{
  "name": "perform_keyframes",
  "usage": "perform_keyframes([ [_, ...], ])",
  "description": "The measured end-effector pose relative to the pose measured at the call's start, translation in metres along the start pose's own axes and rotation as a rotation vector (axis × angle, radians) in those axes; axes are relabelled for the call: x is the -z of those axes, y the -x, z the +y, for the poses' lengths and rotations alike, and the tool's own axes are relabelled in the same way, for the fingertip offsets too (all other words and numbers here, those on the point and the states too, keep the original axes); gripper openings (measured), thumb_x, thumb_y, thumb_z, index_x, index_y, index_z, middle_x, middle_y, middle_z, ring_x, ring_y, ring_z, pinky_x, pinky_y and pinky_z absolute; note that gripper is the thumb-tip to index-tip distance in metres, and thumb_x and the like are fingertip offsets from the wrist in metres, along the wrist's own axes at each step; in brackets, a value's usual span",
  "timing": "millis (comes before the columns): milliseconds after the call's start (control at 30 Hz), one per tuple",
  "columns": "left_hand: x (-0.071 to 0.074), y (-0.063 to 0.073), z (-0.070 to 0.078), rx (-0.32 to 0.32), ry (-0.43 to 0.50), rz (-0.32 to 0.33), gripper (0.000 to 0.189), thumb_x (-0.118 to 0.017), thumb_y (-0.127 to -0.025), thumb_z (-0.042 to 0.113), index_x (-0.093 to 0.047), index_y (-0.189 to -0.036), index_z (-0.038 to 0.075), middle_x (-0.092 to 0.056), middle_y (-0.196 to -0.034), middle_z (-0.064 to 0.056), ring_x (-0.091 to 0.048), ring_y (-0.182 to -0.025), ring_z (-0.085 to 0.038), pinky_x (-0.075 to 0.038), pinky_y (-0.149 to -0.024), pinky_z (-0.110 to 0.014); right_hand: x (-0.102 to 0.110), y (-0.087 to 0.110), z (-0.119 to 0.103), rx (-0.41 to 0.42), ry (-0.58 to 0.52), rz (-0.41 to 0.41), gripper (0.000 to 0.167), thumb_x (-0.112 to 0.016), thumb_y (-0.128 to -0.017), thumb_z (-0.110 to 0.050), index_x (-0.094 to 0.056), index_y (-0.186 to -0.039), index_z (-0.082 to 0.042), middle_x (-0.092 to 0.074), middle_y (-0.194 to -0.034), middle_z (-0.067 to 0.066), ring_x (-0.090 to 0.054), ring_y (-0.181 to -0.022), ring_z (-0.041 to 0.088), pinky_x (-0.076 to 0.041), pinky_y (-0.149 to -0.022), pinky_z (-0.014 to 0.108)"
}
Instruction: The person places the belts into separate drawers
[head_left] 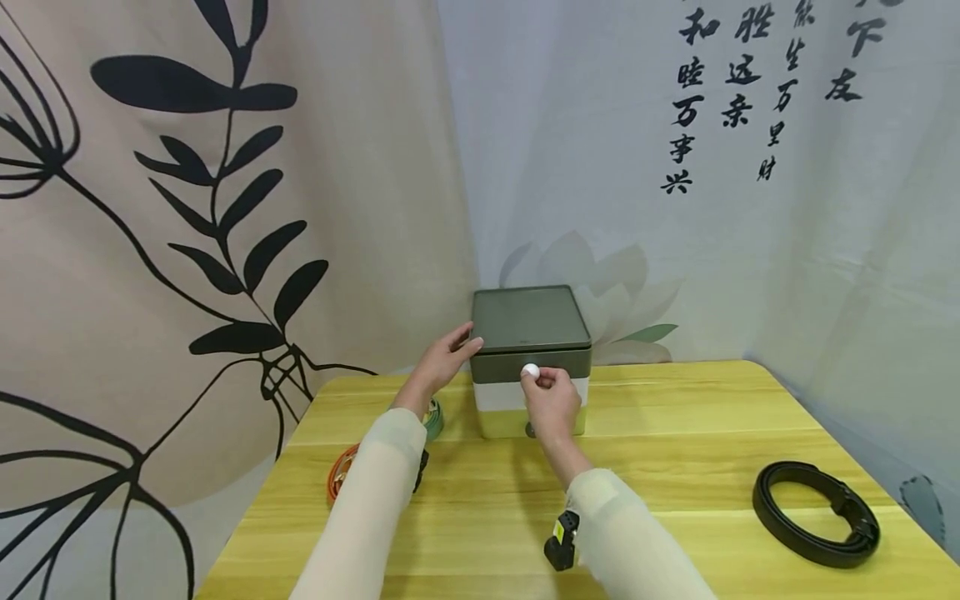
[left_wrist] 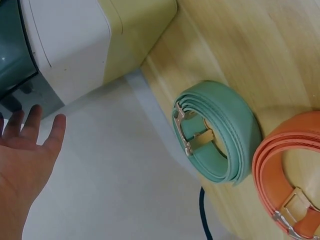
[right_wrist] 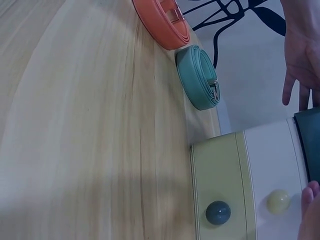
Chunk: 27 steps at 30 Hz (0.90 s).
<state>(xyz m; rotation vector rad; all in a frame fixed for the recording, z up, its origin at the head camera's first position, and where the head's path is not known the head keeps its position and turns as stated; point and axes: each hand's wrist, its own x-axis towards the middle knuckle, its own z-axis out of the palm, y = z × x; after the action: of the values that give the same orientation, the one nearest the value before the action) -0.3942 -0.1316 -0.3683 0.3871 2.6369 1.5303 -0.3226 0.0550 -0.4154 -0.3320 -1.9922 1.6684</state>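
While a rolled black belt [head_left: 815, 514] lies nearest, right of the box [head_left: 528, 317] on the bench [head_left: 675, 433], the right hand [head_left: 553, 406] pinches the white knob [head_left: 531, 371] at the box's front; the left hand [head_left: 441, 367] spreads its fingers beside the box's left side. Likely step: gripping the drawer [head_left: 495, 368]; next calls for a straight, steadied pull.

Three-tone knobbed box [head_left: 512, 364] — upright
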Motion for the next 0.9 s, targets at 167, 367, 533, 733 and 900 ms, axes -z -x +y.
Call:
perform_keyframes([
  [167,0.001,0.000,-0.001,-0.005,-0.005,-0.007,0.069,-0.052,-0.098,0.057,-0.029,-0.157,0.030,-0.030,-0.160,0.003,-0.031,-0.145,-0.024,-0.029,-0.114,-0.049,0.002,0.004,0.000,0.004,-0.012,-0.009,0.027,-0.076,-0.085,-0.023,-0.067,-0.100,-0.004,-0.070,-0.088,0.008,-0.064,-0.076,0.021,-0.051,-0.064,0.028],
  [367,0.003,0.000,-0.003,-0.002,-0.012,-0.010,0.068,-0.052,-0.099,0.055,-0.029,-0.157,0.029,-0.030,-0.160,0.002,-0.030,-0.145,-0.025,-0.028,-0.115,-0.050,0.004,0.008,0.001,0.010,-0.030,-0.014,0.026,-0.077,-0.084,-0.022,-0.067,-0.100,-0.004,-0.070,-0.087,0.008,-0.064,-0.074,0.019,-0.051,-0.063,0.027],
  [533,0.003,0.000,-0.002,0.008,-0.012,-0.005,0.068,-0.052,-0.098,0.056,-0.029,-0.157,0.031,-0.030,-0.160,0.003,-0.029,-0.145,-0.025,-0.026,-0.115,-0.052,0.005,0.011,0.001,0.024,-0.043,-0.010,0.025,-0.076,-0.084,-0.021,-0.067,-0.100,-0.003,-0.071,-0.088,0.008,-0.065,-0.074,0.019,-0.052,-0.062,0.026],
  [733,0.002,0.000,-0.001,0.000,-0.028,-0.021,0.069,-0.051,-0.099,0.056,-0.027,-0.158,0.029,-0.029,-0.161,0.001,-0.029,-0.146,-0.026,-0.026,-0.115,-0.051,0.008,0.014,0.001,0.024,-0.053,-0.002,0.025,-0.077,-0.084,-0.020,-0.067,-0.099,-0.003,-0.070,-0.086,0.008,-0.064,-0.073,0.018,-0.051,-0.061,0.025],
  [900,0.002,0.001,-0.002,-0.002,-0.028,-0.029,0.070,-0.050,-0.100,0.056,-0.023,-0.159,0.030,-0.026,-0.162,0.002,-0.027,-0.146,-0.026,-0.025,-0.116,-0.052,0.009,0.016,0.001,0.037,-0.052,0.004,0.024,-0.076,-0.084,-0.020,-0.067,-0.099,-0.003,-0.070,-0.085,0.008,-0.063,-0.071,0.017,-0.050,-0.060,0.024],
])
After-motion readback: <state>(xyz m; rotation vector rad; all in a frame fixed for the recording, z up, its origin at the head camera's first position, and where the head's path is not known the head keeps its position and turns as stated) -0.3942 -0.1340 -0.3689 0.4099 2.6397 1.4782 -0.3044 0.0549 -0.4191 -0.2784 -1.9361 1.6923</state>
